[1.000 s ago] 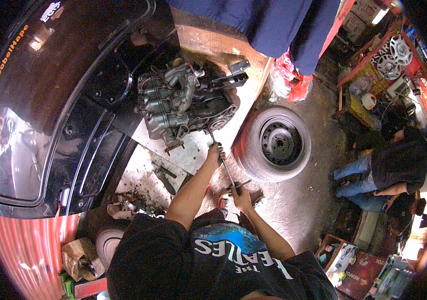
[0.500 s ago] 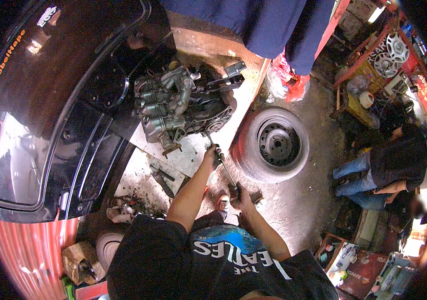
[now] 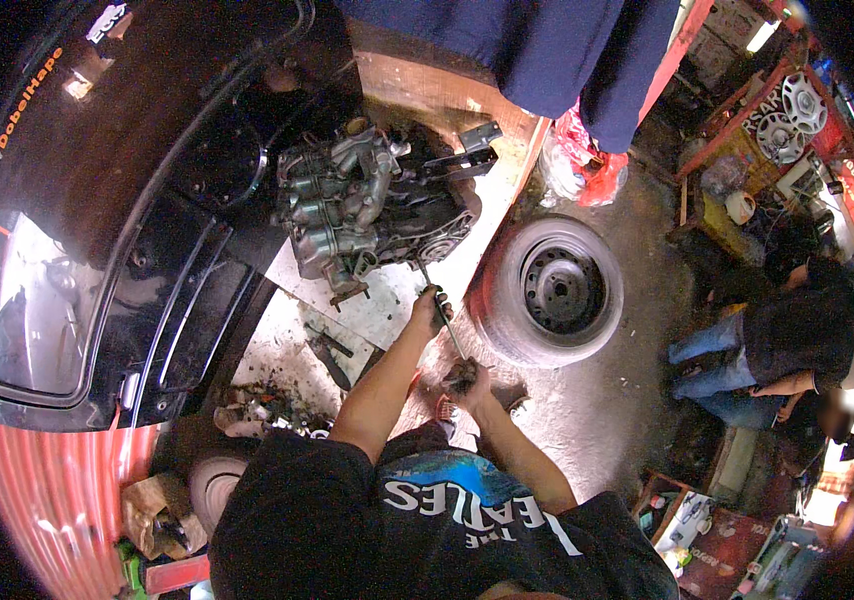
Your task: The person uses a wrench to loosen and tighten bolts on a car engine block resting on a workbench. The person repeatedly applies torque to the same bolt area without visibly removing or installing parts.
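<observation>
Grey and long-shafted, the wrench [image 3: 453, 338] reaches the engine [image 3: 372, 205] at the hands' eleven o'clock, left hand [image 3: 432, 308] closed round its shaft, right hand [image 3: 465, 380] wrapped over its near end. An off-axis pull could slip its tip, throwing either hand toward the wheel [image 3: 560, 290] at two o'clock.

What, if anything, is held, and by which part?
A long, thin, grey metal rod: left grip near its upper end, right grip at its lower end.

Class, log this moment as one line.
left hand: gripping long thin metal rod | right hand: closed over rod's near end | rod's far end: at grey metal engine
</observation>
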A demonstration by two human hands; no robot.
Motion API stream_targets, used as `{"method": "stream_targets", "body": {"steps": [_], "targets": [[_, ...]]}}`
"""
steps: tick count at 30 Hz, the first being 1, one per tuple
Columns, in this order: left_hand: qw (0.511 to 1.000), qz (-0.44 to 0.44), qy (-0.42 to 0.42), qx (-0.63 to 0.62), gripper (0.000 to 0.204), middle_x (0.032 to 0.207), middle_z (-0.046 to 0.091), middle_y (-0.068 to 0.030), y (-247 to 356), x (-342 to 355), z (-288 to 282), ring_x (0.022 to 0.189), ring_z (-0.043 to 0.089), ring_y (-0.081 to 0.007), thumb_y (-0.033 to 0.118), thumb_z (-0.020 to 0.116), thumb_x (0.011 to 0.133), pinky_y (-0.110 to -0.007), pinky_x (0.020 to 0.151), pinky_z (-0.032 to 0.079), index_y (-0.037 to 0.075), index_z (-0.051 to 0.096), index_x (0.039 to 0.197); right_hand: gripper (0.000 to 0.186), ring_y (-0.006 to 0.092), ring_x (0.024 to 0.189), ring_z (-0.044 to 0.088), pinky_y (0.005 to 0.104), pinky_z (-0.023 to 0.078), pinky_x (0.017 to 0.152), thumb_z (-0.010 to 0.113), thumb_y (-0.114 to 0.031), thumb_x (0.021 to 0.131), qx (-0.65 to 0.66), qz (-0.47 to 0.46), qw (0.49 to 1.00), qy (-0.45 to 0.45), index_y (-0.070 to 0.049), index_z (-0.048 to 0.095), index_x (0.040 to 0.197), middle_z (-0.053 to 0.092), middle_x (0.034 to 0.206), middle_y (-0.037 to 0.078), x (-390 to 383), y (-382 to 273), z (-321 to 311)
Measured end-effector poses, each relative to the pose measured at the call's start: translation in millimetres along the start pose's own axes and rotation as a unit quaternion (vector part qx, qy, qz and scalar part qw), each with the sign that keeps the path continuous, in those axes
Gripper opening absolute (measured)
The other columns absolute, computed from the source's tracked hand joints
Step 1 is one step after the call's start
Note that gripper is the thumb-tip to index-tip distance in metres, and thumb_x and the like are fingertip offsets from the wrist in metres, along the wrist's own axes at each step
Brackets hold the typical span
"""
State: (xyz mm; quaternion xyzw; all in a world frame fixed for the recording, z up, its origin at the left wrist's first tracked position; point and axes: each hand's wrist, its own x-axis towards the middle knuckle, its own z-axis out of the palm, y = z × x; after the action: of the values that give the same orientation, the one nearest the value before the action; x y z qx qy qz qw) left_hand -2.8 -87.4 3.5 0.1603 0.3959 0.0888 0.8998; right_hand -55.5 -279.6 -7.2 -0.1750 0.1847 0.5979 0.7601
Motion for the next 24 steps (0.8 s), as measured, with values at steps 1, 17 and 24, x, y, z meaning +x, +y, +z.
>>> {"method": "stream_targets", "body": {"steps": [1,17,24], "targets": [[1.0,0.01,-0.015,-0.002,0.014,0.063,0.042,0.002,1,0,0,0.054,0.041,-0.0139,0.028,0.051,0.096,-0.028,0.048,0.036,0.018,0.047,0.086,0.063,0.0312,0.07,0.06,0.0504,0.05,0.074,0.048,-0.065,0.087,0.265,0.057,0.95,-0.157,-0.004,0.064,0.093,0.061,0.074,0.01,3,1,-1],[0.999,0.031,-0.005,-0.039,0.009,0.061,0.038,0.0038,-4,0,10,0.049,0.037,-0.011,0.016,0.045,0.095,-0.026,0.044,0.033,0.017,0.048,0.087,0.058,0.0412,0.092,0.055,0.055,0.042,0.095,0.053,-0.049,0.089,-0.32,-0.124,0.914,0.215,0.003,0.045,0.114,0.055,0.092,0.02,-5,-23,-7],[0.999,0.023,-0.041,-0.019,0.014,0.058,0.037,0.0051,-1,6,5,0.05,0.039,-0.0101,0.017,0.045,0.094,-0.026,0.046,0.034,0.019,0.046,0.08,0.056,0.0251,0.077,0.062,0.0469,0.051,0.08,0.045,-0.057,0.093,-0.184,-0.055,0.968,0.164,-0.003,0.058,0.098,0.066,0.09,0.015,-26,-30,19]]}}
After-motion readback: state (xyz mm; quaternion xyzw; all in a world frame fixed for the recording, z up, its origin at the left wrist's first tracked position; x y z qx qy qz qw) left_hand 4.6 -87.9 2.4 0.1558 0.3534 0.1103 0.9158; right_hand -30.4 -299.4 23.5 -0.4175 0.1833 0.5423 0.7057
